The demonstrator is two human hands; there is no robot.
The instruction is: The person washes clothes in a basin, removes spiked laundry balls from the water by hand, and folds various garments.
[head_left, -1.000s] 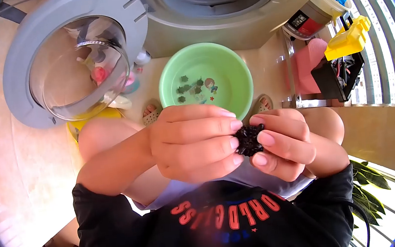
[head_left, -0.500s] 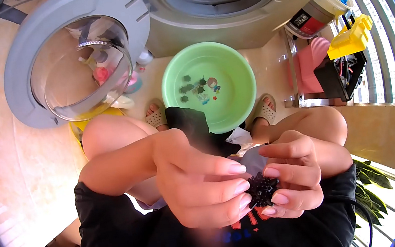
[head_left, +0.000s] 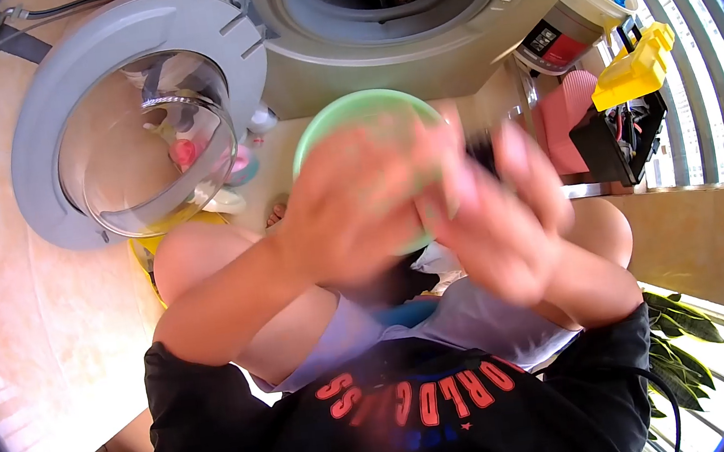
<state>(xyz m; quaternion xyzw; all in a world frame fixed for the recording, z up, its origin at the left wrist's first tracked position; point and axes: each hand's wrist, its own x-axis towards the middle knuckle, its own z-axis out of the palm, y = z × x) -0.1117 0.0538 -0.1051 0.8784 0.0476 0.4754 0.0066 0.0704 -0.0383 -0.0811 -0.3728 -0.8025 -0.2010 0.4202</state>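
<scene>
Both of my hands are smeared by motion above the green basin (head_left: 333, 119). My left hand (head_left: 355, 204) reaches across it from the left, its fingertips close to the other hand. Between the fingers of my right hand (head_left: 506, 217) a small black spiky thing (head_left: 481, 153) shows as a dark blur. How the left fingers are placed cannot be made out. The hands cover most of the basin and hide the inside of it.
Behind the basin stands a washing machine (head_left: 450, 57), its round door (head_left: 38, 166) swung open to the left. At the right are a pink container (head_left: 568, 124), a white bucket (head_left: 572, 19) and a black toolbox (head_left: 614, 141) with a yellow lid. Dark cloth (head_left: 396, 283) lies between the knees.
Both hands have moved forward from near my chest to above the basin, and the black spiky thing has moved with them. The basin's inside, visible before, is now hidden.
</scene>
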